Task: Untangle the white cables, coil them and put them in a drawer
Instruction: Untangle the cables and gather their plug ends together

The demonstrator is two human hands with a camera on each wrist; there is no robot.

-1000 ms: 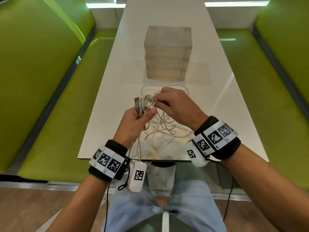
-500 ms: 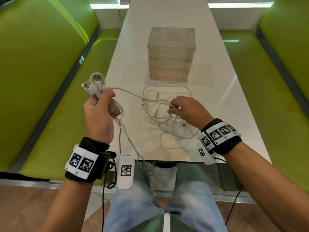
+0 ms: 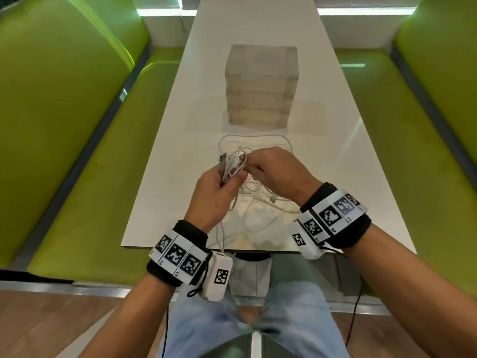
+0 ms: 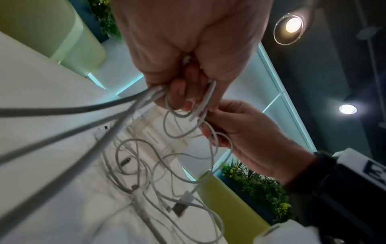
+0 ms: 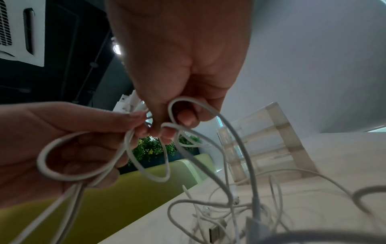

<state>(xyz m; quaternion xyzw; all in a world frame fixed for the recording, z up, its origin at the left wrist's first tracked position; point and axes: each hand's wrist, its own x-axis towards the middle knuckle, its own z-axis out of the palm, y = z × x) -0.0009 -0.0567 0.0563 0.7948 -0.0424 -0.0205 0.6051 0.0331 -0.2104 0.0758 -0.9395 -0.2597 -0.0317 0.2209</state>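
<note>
both hands (image 3: 247,177) around white cables (image 3: 233,164) above table (image 3: 165,177)

A long white table (image 3: 165,182) runs down the middle, green padded benches (image 3: 85,192) along both sides with tall green backrests (image 3: 49,104) behind them — wood floor (image 3: 51,321) underneath. Overhead the ceiling is dark, with round recessed lights (image 4: 291,26) glowing and an air vent (image 5: 18,31) — leafy plants (image 4: 256,183) beyond the seating

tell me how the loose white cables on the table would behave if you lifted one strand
Probably floppy: the white cables lie in slack, crossing loops on the table. Lifting one would likely drag others along. Likely light, since the left hand holds several strands.
</note>
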